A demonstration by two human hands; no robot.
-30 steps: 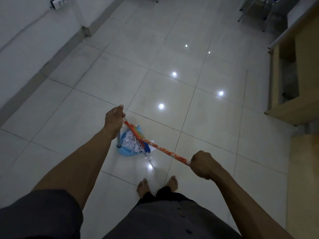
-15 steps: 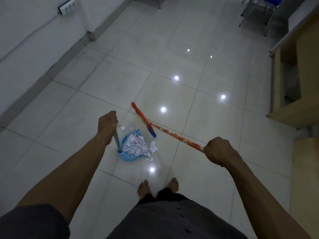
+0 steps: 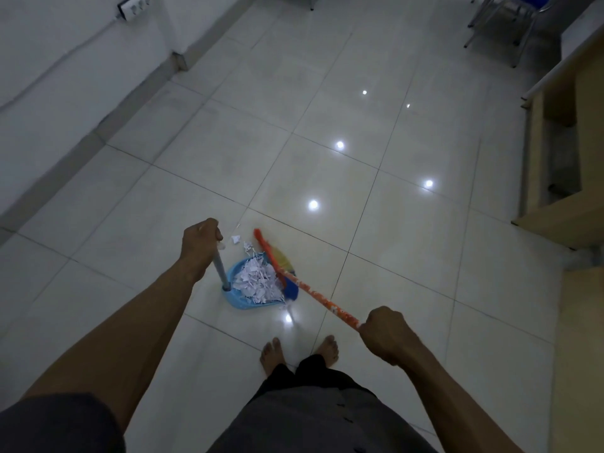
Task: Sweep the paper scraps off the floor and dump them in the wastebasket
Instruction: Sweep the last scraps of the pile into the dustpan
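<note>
**Paper scraps (image 3: 258, 282) heaped in the blue dustpan (image 3: 243, 304)**

Our left hand (image 3: 199, 243) grips the dustpan's grey handle (image 3: 220, 269). Our right hand (image 3: 385, 331) grips the orange broom (image 3: 323, 300), bristles at the pan's right edge. Loose scraps (image 3: 236, 239) lie just beyond. Open tile floor (image 3: 294, 109) stretches ahead, with the wall (image 3: 49, 93) left, a wooden unit (image 3: 585, 158) right and chair legs (image 3: 483, 24) far off.

Both arms outstretched, left grip (image 3: 199, 243) fisted on dustpan pole (image 3: 219, 266), right grip (image 3: 387, 335) fisted on broomstick (image 3: 322, 300)

Paper scraps (image 3: 258, 282) lie heaped in the dustpan (image 3: 244, 304), the broom (image 3: 310, 293) at its right side. Loose scraps (image 3: 236, 239) sit just beyond it, a desk (image 3: 555, 210) well to its right.
</note>
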